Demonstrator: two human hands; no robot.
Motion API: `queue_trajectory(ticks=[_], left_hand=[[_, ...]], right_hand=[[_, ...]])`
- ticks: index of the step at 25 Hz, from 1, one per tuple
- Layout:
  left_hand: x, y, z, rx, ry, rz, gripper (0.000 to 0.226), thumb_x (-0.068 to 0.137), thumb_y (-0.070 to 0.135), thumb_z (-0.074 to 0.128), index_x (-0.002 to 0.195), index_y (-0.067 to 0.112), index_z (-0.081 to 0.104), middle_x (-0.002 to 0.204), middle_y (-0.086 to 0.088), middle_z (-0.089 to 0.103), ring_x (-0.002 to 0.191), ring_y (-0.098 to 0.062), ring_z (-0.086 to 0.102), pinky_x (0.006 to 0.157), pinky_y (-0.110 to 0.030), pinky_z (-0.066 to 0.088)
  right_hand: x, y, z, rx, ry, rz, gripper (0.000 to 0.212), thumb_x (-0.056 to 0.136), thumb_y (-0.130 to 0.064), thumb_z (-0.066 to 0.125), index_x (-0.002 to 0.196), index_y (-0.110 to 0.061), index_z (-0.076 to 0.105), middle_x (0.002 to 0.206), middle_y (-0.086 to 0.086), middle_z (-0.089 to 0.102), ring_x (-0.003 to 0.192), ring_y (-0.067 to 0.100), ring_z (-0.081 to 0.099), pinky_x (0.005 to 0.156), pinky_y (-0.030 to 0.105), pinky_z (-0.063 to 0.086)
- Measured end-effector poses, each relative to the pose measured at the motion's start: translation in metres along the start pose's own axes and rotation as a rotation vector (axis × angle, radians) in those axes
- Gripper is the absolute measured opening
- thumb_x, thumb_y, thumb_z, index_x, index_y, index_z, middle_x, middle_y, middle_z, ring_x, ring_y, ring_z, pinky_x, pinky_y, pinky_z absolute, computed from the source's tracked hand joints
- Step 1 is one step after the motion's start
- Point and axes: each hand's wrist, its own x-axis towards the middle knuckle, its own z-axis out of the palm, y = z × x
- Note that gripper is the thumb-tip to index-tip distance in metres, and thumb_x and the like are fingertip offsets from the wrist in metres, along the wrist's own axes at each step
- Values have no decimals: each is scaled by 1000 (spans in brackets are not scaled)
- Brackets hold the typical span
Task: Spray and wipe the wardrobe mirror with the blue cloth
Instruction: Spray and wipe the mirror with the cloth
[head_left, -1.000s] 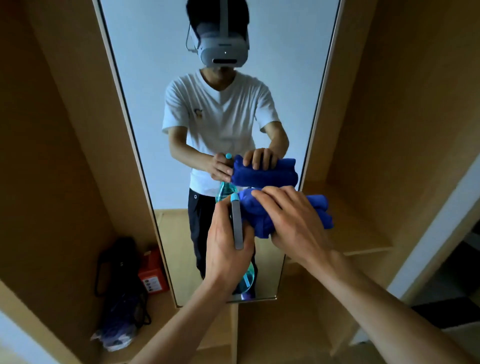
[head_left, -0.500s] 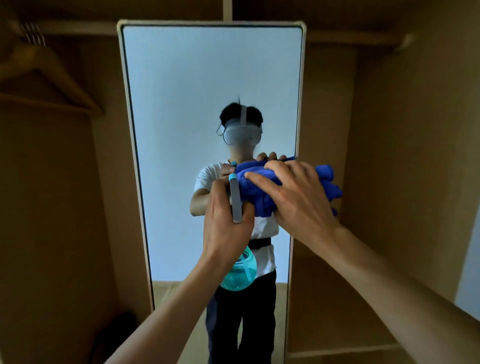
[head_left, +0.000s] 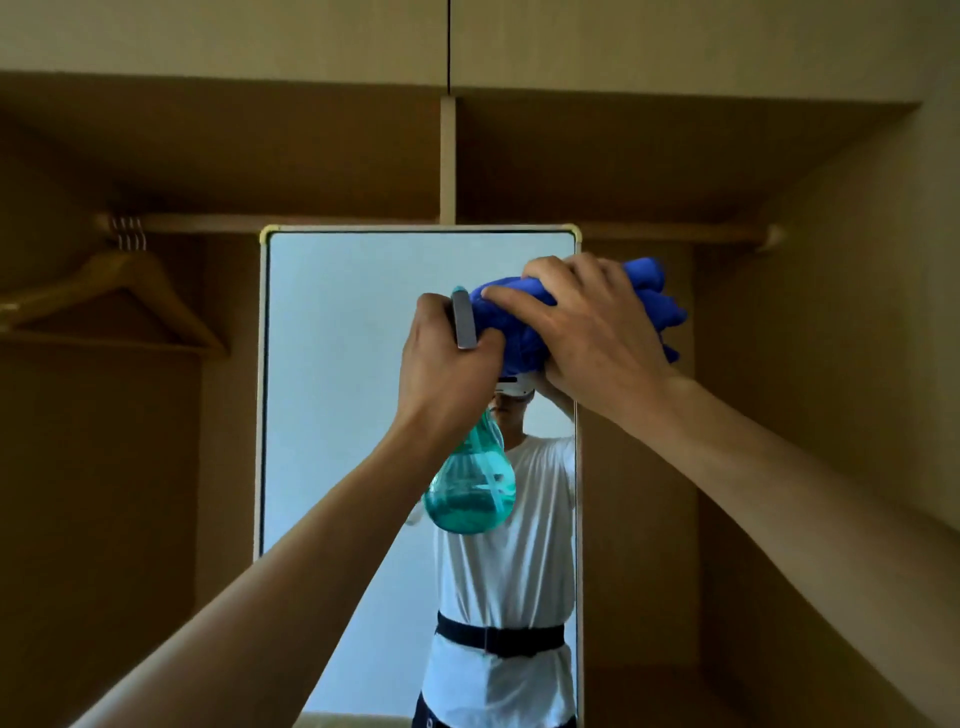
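The mirror's (head_left: 337, 415) top edge lies just above both hands, and its right edge runs behind the right hand (head_left: 592, 332). Bare glass is open toward 9 and 7 o'clock. The left hand (head_left: 447, 358) curls round the bottle's (head_left: 470, 493) head, its body hanging toward 6 o'clock. The right hand clutches the bunched cloth (head_left: 649, 291) at 3 o'clock, touching the left. Half a second ago both hands were at mid-mirror; now they are near its top right corner.

Tan wooden wardrobe interior (head_left: 779, 364), dimly lit.
Pale cabinet doors (head_left: 311, 36) at 12 o'clock; wooden hanging rail (head_left: 197, 222) beneath; brown wooden coat hanger (head_left: 119, 296) at 9 o'clock.
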Motion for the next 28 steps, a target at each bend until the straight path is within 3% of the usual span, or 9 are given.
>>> queue_trajectory(ticks=[8, 16, 22, 25, 28], left_hand=[[49, 17, 11, 190, -21, 81, 24, 96, 13, 55, 116, 16, 44, 97, 3, 52, 81, -14, 55, 60, -23, 44], [72, 20, 18, 240, 7, 100, 25, 95, 13, 54, 117, 14, 43, 97, 1, 54, 86, -16, 58, 63, -26, 47], [73, 18, 24, 244, 17, 116, 27, 94, 14, 55, 117, 15, 42, 103, -2, 55, 95, -23, 62, 79, -40, 59], [72, 16, 24, 244, 27, 110, 25, 94, 15, 55, 115, 16, 41, 97, 3, 53, 95, -23, 61, 77, -38, 57], [66, 9, 24, 289, 35, 118, 23, 92, 15, 54, 112, 14, 43, 100, -3, 56, 93, -26, 62, 76, -41, 57]], right_hand=[[39, 41, 22, -29, 14, -38, 59, 85, -16, 65, 141, -28, 50, 126, 14, 57, 106, 37, 54, 94, 53, 43], [51, 48, 37, 8, 28, 6, 56, 91, -18, 55, 145, -31, 46, 125, 11, 55, 102, 35, 53, 90, 50, 43], [52, 49, 42, 47, 18, 30, 64, 82, -13, 66, 142, -30, 47, 123, 9, 56, 103, 34, 54, 88, 49, 44], [54, 45, 39, 84, -14, 51, 67, 78, -16, 68, 140, -31, 48, 123, 6, 56, 102, 32, 53, 86, 48, 43], [46, 36, 42, 111, -21, 74, 69, 74, -19, 69, 139, -32, 47, 125, 4, 55, 105, 31, 52, 87, 49, 44]])
